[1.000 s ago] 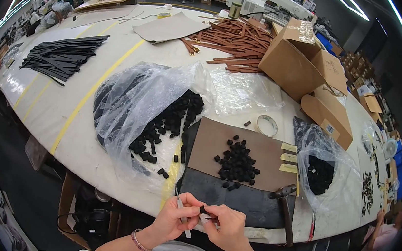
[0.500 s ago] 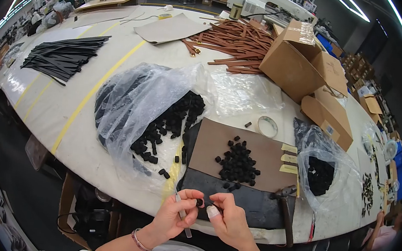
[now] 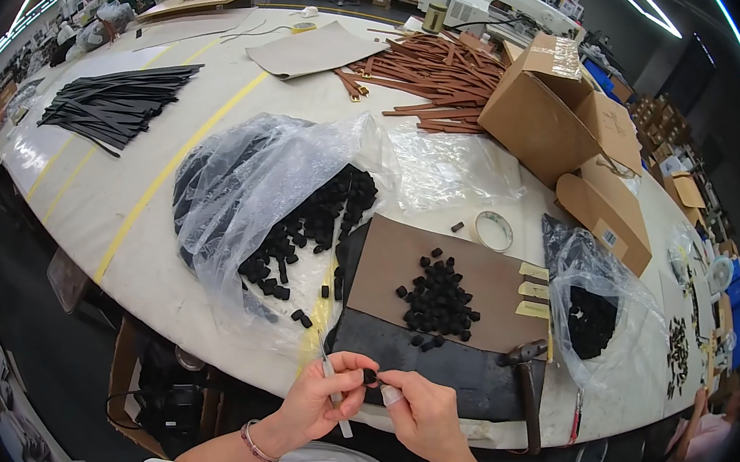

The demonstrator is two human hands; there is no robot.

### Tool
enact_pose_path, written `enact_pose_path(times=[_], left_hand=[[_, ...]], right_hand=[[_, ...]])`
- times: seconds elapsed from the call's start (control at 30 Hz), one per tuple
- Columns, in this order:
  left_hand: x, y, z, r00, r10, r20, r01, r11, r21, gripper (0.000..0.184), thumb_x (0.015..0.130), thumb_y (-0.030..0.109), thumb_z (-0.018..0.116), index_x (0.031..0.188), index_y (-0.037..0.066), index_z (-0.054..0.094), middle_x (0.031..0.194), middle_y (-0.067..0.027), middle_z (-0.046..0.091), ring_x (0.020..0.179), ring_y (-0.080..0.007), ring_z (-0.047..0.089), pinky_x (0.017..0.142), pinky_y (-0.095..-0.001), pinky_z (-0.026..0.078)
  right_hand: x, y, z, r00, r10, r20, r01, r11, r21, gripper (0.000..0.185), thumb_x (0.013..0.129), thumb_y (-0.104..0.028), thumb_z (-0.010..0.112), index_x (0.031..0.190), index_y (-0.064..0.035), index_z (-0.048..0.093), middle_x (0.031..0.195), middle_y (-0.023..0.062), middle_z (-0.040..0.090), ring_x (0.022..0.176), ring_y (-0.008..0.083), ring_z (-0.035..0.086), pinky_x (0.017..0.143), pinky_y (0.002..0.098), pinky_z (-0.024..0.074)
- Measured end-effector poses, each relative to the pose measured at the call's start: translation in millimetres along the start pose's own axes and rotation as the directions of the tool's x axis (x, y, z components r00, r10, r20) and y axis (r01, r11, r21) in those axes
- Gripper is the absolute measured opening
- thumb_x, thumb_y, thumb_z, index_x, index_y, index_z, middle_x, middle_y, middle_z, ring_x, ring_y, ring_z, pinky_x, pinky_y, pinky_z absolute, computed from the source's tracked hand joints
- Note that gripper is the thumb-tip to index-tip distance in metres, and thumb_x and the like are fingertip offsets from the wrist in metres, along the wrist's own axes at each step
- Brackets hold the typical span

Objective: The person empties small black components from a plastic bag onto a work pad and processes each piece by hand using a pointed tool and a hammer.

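Note:
My left hand [image 3: 317,394] is closed, pinching a small black loop [image 3: 369,376] between thumb and forefinger. A slim metal hand tool [image 3: 345,428] also lies in its grip, sticking out above and below the fingers; its exact kind is unclear. At the loop's right side are the pinched fingertips of my right hand [image 3: 425,413], with white wrapping on one digit. What those fingertips hold is hidden. Just beyond both hands, a heap of small black pieces [image 3: 437,299] rests on a brown sheet [image 3: 380,264], which lies over a black mat [image 3: 462,381].
A clear plastic bag [image 3: 240,181] spills black pieces on the left. A hammer [image 3: 528,396], a second bag [image 3: 595,273] and a tape roll [image 3: 493,231] are to the right. Farther back are brown straps [image 3: 440,76], black straps [image 3: 118,101] and a cardboard box [image 3: 536,113].
My right hand has moved slightly left, its fingertips closing up to the black loop where a gap was before. My left hand stays nearly in place.

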State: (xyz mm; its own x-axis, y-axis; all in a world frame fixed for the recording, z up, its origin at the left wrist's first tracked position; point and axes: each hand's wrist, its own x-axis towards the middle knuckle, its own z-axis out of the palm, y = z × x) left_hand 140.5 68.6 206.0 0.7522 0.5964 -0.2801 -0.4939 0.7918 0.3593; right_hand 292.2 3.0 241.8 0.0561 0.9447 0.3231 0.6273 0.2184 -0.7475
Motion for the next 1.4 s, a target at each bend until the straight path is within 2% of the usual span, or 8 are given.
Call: enact_pose_path(times=[0.47,0.67,0.73,0.77,0.83,0.97,1.03,1.4], left_hand=[[0,-2,0,0.998,0.059,0.033,-0.061,0.995,0.072,0.016,0.086,0.003,0.052,0.101,-0.003,0.055,0.069,-0.007,0.055,0.049,-0.007,0.047,0.037,-0.0169,0.027],[-5,-5,4,0.979,0.202,-0.013,-0.175,0.874,0.453,0.015,0.084,-0.001,0.052,0.098,-0.003,0.057,0.072,-0.0055,0.056,0.051,-0.0051,0.047,0.041,-0.0167,0.031],[-6,-4,10,0.895,0.403,0.19,-0.391,0.506,0.769,0.014,0.082,-0.005,0.053,0.095,-0.004,0.059,0.076,-0.0046,0.057,0.055,-0.0079,0.052,0.046,-0.0171,0.039],[-5,-3,11,0.895,0.403,0.19,-0.391,0.506,0.769,0.014,0.082,-0.005,0.053,0.095,-0.004,0.059,0.076,-0.0046,0.057,0.055,-0.0079,0.052,0.046,-0.0171,0.039],[-3,0,12,0.735,0.472,0.487,-0.572,0.045,0.819,0.015,0.081,-0.006,0.055,0.094,-0.004,0.061,0.079,-0.0041,0.057,0.059,-0.0056,0.053,0.05,-0.0159,0.04],[-10,-1,14,0.844,0.446,0.298,-0.466,0.334,0.819,0.015,0.08,-0.006,0.057,0.093,-0.004,0.061,0.081,-0.0047,0.058,0.06,-0.0037,0.052,0.05,-0.0153,0.039],[-10,-2,9,0.938,0.31,0.152,-0.326,0.647,0.689,0.015,0.079,-0.006,0.059,0.093,-0.003,0.062,0.082,-0.0062,0.059,0.06,-0.0034,0.052,0.05,-0.0152,0.04],[-5,-13,4,0.823,0.468,0.323,-0.534,0.441,0.722,0.014,0.076,-0.002,0.066,0.09,-0.001,0.061,0.079,-0.0036,0.057,0.059,-0.0026,0.052,0.049,-0.0158,0.038]], right_hand=[[2,-5,-3,1.0,-0.005,0.02,0.006,0.998,-0.063,0.016,0.075,0.001,0.055,0.091,0.0011,0.058,0.078,0.0119,0.062,0.06,0.0246,0.062,0.053,0.0297,0.0478],[3,-7,-3,0.994,0.11,0.026,-0.109,0.993,-0.043,0.013,0.074,-0.004,0.061,0.086,0.0006,0.058,0.069,0.0087,0.061,0.056,0.0164,0.059,0.05,0.0266,0.0455],[3,-5,-4,0.971,0.23,0.06,-0.234,0.97,0.06,0.013,0.074,-0.006,0.063,0.083,0.0008,0.058,0.066,0.0073,0.06,0.054,0.0121,0.057,0.049,0.0249,0.0442],[3,1,-4,0.957,0.27,0.108,-0.281,0.954,0.101,0.013,0.074,-0.007,0.064,0.081,0.001,0.057,0.064,0.0053,0.059,0.054,0.0088,0.054,0.049,0.023,0.0421],[3,7,-6,0.939,0.305,0.158,-0.327,0.935,0.139,0.014,0.073,-0.008,0.066,0.078,0.0011,0.056,0.062,0.0034,0.058,0.054,0.0056,0.051,0.048,0.021,0.04],[-4,18,3,0.95,0.283,0.129,-0.31,0.837,0.451,0.012,0.074,-0.006,0.065,0.072,0.0002,0.055,0.062,0.0013,0.057,0.053,0.0031,0.046,0.047,0.0187,0.0359],[-8,24,10,0.965,0.255,0.062,-0.247,0.802,0.544,0.013,0.074,-0.007,0.067,0.072,-0.0003,0.056,0.06,-0.0002,0.056,0.051,0.0017,0.044,0.045,0.0181,0.0334],[-11,31,22,0.984,0.17,-0.048,-0.092,0.726,0.682,0.01,0.074,-0.005,0.066,0.072,-0.0004,0.058,0.063,0.0033,0.06,0.049,0.0017,0.044,0.043,0.0172,0.0316]])
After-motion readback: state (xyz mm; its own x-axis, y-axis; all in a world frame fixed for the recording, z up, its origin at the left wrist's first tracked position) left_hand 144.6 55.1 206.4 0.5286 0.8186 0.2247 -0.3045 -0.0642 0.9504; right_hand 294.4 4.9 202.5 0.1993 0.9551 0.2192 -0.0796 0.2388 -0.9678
